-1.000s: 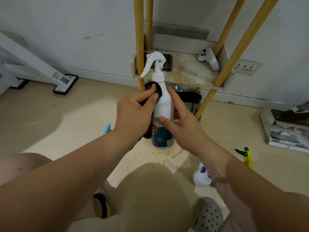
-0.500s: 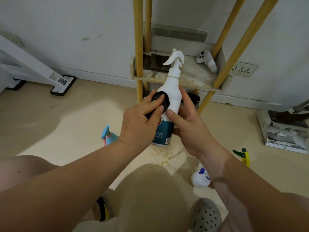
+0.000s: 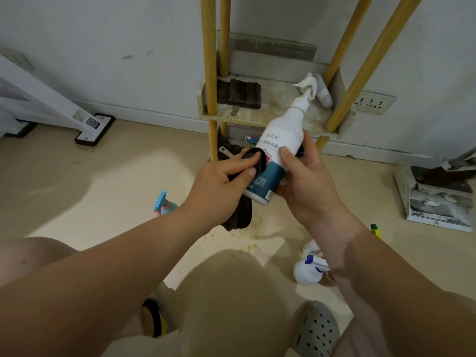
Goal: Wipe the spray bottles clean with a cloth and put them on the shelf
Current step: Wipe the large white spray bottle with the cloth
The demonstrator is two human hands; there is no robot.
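White plastic spray bottle with a teal lower band is held off the floor. It is tilted, with its trigger head toward the pale, stained shelf board on yellow wooden poles. The right hand has its fingers curled round the bottle's lower body, thumb across the label. The left hand pinches a dark brown cloth and presses a fold of it against the label, the rest hanging below.

Wiping looks to be the step in hand, with shelving not yet done. A blue-topped spray bottle and a white bottle with a blue trigger lie on the floor, seemingly waiting.

The next move probably calls for turning the bottle in the right hand so the cloth reaches the far side and neck. It can then stand upright on the shelf, beside the folded dark rag.
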